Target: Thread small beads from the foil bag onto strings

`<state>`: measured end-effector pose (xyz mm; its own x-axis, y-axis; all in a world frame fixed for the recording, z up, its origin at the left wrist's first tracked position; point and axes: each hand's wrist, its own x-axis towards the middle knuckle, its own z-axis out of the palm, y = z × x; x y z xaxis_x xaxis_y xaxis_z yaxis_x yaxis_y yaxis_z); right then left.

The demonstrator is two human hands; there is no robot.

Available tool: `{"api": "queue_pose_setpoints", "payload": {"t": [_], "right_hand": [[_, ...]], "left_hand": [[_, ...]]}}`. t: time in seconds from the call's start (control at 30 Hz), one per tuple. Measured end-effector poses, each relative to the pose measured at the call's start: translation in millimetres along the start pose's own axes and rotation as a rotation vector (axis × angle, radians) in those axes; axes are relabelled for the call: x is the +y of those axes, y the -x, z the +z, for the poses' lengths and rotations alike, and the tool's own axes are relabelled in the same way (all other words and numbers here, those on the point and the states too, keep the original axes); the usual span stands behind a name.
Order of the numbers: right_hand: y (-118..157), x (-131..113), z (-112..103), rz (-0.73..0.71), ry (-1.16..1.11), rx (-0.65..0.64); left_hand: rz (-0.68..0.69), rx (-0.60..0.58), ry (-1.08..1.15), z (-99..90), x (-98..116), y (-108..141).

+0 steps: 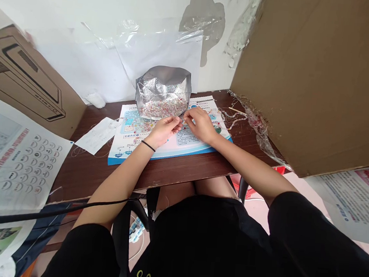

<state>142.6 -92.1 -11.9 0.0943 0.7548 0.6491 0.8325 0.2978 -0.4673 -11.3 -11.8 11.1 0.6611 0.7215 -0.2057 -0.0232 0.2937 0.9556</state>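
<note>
**Beads in an open bag, both hands working close at its mouth**

The bag (161, 88) stands on the sheet (160, 151), its mouth facing the wearer. The beads (164, 106) lie in its lower part; strays (142, 127) are scattered just before its left side.

Left hand (164, 131): in front of the bag, thumb and forefinger together. Anything between them is too small to make out. Right hand (201, 123): before the bag's right corner, fingers curled, tips close to those of the left. Whether they are pinched or slightly apart, I cannot tell.

Strings (235, 124) lie on the table (181, 171) to the right of the bag; a slip (97, 135) lies to its left.

Risks, in my judgement: the bag's mouth is low, so a knock from either wrist could tip it forward and pour beads onto the sheet. Strays could roll towards the table's near edge if the sheet is nudged. Any small piece at the fingertips could slip should the pinch slacken. Strings lying loose right of the bag could tangle or be snagged by the right forearm.
</note>
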Motion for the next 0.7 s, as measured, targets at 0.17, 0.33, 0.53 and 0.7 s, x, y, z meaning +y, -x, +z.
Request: {"api": "queue_pose_setpoints", "payload": {"t": [0.17,0.33,0.53,0.7], "right_hand": [[-0.2,-0.5,-0.5,0.005,0.006,-0.010],[-0.6,-1.5,-1.7,0.035,0.023,-0.041],[-0.4,-1.9,-1.8,0.036,0.023,-0.043],[-0.2,-2.2,-1.6,0.017,0.013,-0.016]], "left_hand": [[-0.007,0.006,0.005,1.0,0.7,0.5],[-0.006,0.010,0.011,1.8,1.2,1.6],[-0.004,0.010,0.006,2.4,1.8,3.0],[0.003,0.012,0.003,2.4,1.5,2.8]]}}
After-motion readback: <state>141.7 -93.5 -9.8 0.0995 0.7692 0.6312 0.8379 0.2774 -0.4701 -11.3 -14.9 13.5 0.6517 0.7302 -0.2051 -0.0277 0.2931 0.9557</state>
